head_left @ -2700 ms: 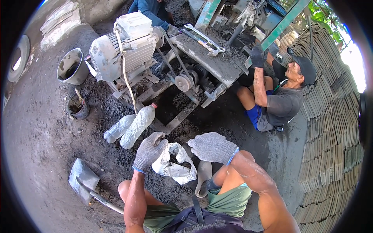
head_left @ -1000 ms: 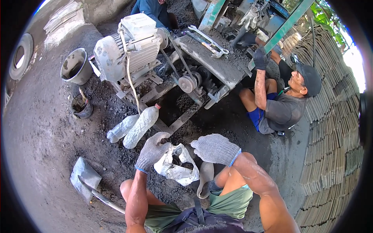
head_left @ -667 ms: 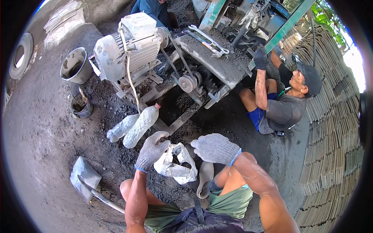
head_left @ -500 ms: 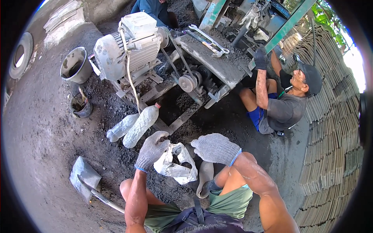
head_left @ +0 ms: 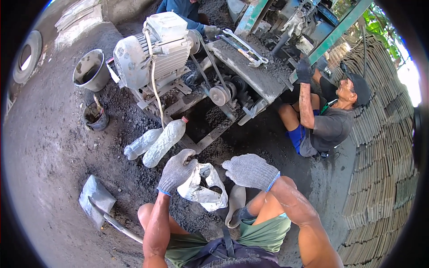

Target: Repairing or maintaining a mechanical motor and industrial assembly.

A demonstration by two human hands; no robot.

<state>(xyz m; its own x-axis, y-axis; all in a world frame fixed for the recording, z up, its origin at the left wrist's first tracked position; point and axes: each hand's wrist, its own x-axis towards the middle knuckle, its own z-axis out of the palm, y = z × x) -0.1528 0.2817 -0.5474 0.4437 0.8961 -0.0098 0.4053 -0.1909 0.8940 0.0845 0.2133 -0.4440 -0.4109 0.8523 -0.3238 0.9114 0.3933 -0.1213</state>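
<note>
My left hand (head_left: 177, 170), in a grey knit glove with a blue cuff, is raised beside a crumpled white plastic bag (head_left: 196, 192). Its thumb and fingers are bent together around a small dark thing too small to name. To the right of the bag, my right hand (head_left: 251, 170) wears a matching glove. Its fingers curl in, and whatever they hold, if anything, is hidden. The bag stands on the ground before me, its mouth gaping, with dark contents that I cannot make out. Two whitish, dusty plastic bottles (head_left: 164, 142) lie beyond my left hand.
Ahead stands a grey electric motor (head_left: 154, 49) with belts and a pulley (head_left: 219, 95). Wrenches (head_left: 246, 48) lie on the machine's plate. A person (head_left: 333, 118) sits at right, reaching into the machine; another crouches behind. Buckets (head_left: 91, 71), a shovel (head_left: 96, 201) and stacked tiles (head_left: 380, 178) surround me.
My left fingers have closed up a little, and a small dark thing now shows at their tips. The person at the back has a gloved hand by the machine. The view has shifted slightly.
</note>
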